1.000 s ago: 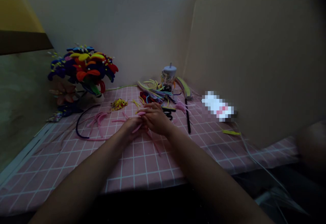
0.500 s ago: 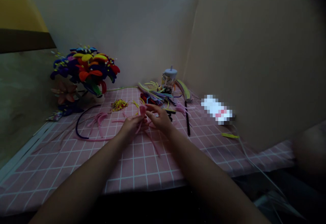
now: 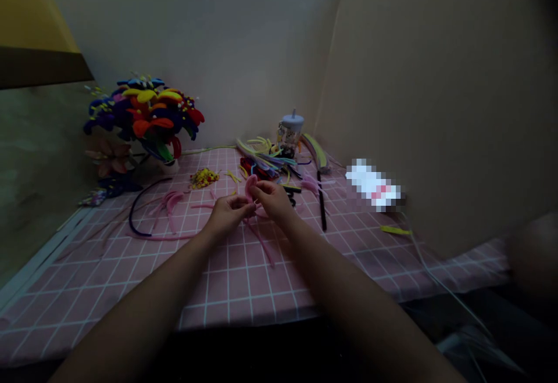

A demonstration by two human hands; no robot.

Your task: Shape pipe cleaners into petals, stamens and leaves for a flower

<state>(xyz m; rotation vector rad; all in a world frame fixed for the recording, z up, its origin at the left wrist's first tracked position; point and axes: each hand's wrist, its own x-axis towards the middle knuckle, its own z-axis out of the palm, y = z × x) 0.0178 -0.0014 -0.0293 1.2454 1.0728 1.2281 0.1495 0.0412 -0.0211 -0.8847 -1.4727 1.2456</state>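
Between my two hands is a pink pipe-cleaner petal [image 3: 250, 185], its rounded loop pointing up. My left hand [image 3: 229, 213] is closed, pinching the petal's lower end. My right hand [image 3: 272, 200] pinches the same petal from the other side, thumb and forefinger close to the left fingertips. The fingers hide the petal's base. Under and beside the hands lie loose pink pipe cleaners [image 3: 261, 246]. To the left rests a group of pink looped petals [image 3: 173, 200], near a dark blue pipe cleaner [image 3: 131, 214] bent in a curve.
A colourful pipe-cleaner bouquet [image 3: 148, 113] stands at the back left. Yellow and red bits [image 3: 204, 178] lie in a pile. Behind my hands are bundled pipe cleaners [image 3: 265, 162] and a lidded cup [image 3: 291, 133]. A blurred-out bright object [image 3: 375, 186] and a cable [image 3: 429, 272] lie right.
My right fingers have moved in to the petal's lower part, and my left fingers have shifted slightly right. The petal has turned and now shows its loop more from the side.
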